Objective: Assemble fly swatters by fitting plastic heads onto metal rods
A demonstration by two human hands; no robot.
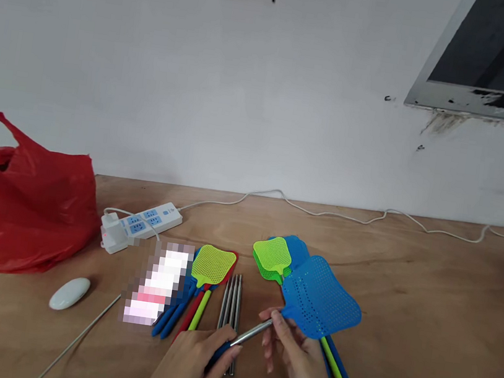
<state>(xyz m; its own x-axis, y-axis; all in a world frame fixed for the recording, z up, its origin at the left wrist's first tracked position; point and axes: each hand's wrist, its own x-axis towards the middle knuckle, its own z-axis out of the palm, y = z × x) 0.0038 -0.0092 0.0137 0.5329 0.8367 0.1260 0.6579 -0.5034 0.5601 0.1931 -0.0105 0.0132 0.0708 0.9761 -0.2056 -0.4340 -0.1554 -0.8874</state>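
My left hand (190,359) grips the blue swatter (324,299) by its handle (219,353), right hand (300,361) pinching its neck (291,313); I'd align both.

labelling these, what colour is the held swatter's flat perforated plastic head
Blue: the flat perforated plastic head shows best in the head-camera view.

Plain room, marked wall (247,88), wooden tabletop (439,328)

Bag's (38,209) by the worktop's (440,315) left edge, power strip (167,221) toward the back edge, rods (233,302) between two swatter piles (213,266).
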